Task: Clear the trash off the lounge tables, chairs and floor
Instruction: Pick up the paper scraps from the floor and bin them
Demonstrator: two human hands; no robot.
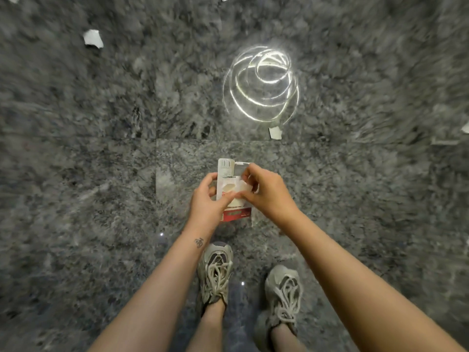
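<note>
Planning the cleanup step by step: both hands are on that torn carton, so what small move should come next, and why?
Probably release the right hand from the carton, hold it with the left hand alone, and reach for the nearest paper scrap. That scrap lies on the floor just ahead of the carton; another scrap lies farther off to the left.

Both the left hand (pixel 206 199) and right hand (pixel 264 191) grip a carton (pixel 232 171), apparently torn, above the grey floor (pixel 101 148).
</note>
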